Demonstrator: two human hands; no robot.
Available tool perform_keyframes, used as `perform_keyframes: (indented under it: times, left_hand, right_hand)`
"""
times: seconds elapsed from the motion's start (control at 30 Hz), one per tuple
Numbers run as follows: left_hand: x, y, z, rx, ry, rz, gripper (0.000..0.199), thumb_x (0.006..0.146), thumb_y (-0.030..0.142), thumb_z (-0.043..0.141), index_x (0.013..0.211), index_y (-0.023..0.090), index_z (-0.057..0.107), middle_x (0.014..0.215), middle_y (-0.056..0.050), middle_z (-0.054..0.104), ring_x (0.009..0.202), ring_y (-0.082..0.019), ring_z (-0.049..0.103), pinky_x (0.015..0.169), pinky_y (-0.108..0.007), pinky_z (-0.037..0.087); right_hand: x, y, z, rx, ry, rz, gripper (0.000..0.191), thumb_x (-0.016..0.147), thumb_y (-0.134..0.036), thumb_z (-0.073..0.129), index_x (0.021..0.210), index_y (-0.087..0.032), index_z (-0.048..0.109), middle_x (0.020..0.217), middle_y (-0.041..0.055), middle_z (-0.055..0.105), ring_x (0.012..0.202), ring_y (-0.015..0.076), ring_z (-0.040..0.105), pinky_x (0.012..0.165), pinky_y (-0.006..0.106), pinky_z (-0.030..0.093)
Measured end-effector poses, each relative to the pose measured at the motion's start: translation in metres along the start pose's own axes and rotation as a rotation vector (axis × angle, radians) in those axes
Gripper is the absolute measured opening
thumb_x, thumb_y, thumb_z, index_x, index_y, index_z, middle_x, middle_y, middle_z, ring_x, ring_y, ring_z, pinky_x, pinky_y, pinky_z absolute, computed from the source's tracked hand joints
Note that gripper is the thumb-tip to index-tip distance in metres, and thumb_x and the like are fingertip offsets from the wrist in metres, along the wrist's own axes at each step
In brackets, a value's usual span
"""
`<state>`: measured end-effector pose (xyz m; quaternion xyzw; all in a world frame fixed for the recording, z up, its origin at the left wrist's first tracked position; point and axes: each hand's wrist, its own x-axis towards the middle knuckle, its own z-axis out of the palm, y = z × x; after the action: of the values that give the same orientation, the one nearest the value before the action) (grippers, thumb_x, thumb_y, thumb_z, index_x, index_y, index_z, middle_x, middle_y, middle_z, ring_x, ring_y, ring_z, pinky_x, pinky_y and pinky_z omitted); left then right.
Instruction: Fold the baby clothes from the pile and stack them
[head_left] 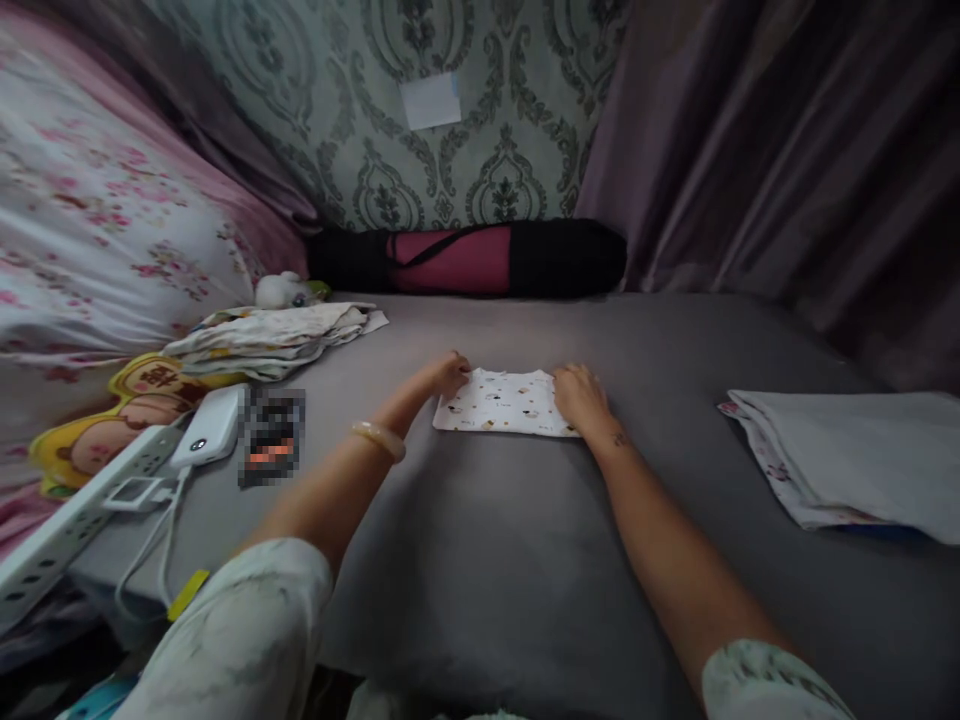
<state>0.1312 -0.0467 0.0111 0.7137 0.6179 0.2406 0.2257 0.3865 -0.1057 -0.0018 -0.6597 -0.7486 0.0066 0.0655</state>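
Observation:
A small white folded cloth (504,405), printed with little brown and dark figures, lies flat on the grey bed sheet (487,540). It looks like a baby garment, though its exact kind is unclear. At its far left corner my left hand (452,374) has its fingers closed on the edge; a pale bangle sits on that wrist. Across from it, my right hand (579,396) covers the right edge with fingers curled around the far right corner. The fingertips of both hands are partly hidden.
Left: a pile of folded clothes (277,335), a white plush toy (281,290), a yellow cushion (142,420), a white power bank (210,425) and a power strip (82,520) with cables. Right: folded white fabric (862,460). A black-and-maroon long bag (465,262) lies along the wall.

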Motion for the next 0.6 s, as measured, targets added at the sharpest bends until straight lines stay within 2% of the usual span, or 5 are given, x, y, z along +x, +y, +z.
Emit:
perform_keyframes:
  times: [0.1, 0.17, 0.27, 0.4, 0.6]
  left_hand:
    - [0.012, 0.006, -0.006, 0.041, -0.208, -0.076, 0.014, 0.058, 0.009, 0.067, 0.064, 0.021, 0.067, 0.066, -0.001, 0.069, 0.061, -0.016, 0.063, 0.069, -0.027, 0.053]
    - [0.016, 0.009, -0.009, 0.065, -0.27, -0.111, 0.017, 0.055, 0.007, 0.067, 0.065, 0.021, 0.067, 0.068, -0.002, 0.07, 0.063, -0.017, 0.063, 0.069, -0.028, 0.053]
    - [0.019, 0.011, -0.011, 0.102, -0.327, -0.143, 0.015, 0.055, 0.007, 0.066, 0.064, 0.02, 0.066, 0.068, -0.004, 0.07, 0.068, -0.02, 0.065, 0.072, -0.031, 0.052]
    - [0.018, 0.013, -0.012, 0.129, -0.38, -0.157, 0.013, 0.057, 0.009, 0.063, 0.066, 0.018, 0.066, 0.069, -0.006, 0.07, 0.072, -0.023, 0.066, 0.074, -0.034, 0.052]
    - [0.009, 0.016, -0.025, 0.087, -0.388, -0.086, 0.014, 0.058, 0.014, 0.062, 0.071, 0.018, 0.062, 0.069, -0.002, 0.066, 0.07, -0.018, 0.062, 0.066, -0.026, 0.048]
  right_hand:
    - [0.003, 0.006, 0.002, -0.018, -0.001, -0.018, 0.043, 0.094, -0.015, 0.029, 0.112, -0.013, 0.068, 0.113, 0.018, 0.06, 0.11, 0.029, 0.05, 0.089, 0.04, 0.038]
    - [0.005, 0.009, 0.004, -0.014, -0.011, -0.019, 0.042, 0.094, -0.017, 0.03, 0.116, -0.014, 0.066, 0.115, 0.0175, 0.058, 0.111, 0.0297, 0.049, 0.088, 0.04, 0.038]
    - [0.01, 0.012, 0.006, 0.031, -0.038, 0.003, 0.042, 0.095, -0.022, 0.033, 0.125, -0.017, 0.062, 0.12, 0.0169, 0.056, 0.112, 0.0305, 0.048, 0.089, 0.041, 0.038]
    - [0.015, 0.017, 0.004, 0.113, -0.071, 0.03, 0.04, 0.092, -0.026, 0.039, 0.123, -0.02, 0.064, 0.119, 0.0152, 0.056, 0.113, 0.0295, 0.048, 0.092, 0.04, 0.038]
    - [0.014, 0.025, -0.01, 0.251, -0.064, -0.015, 0.031, 0.087, -0.022, 0.049, 0.113, -0.018, 0.066, 0.116, 0.0123, 0.058, 0.11, 0.0233, 0.052, 0.09, 0.031, 0.04]
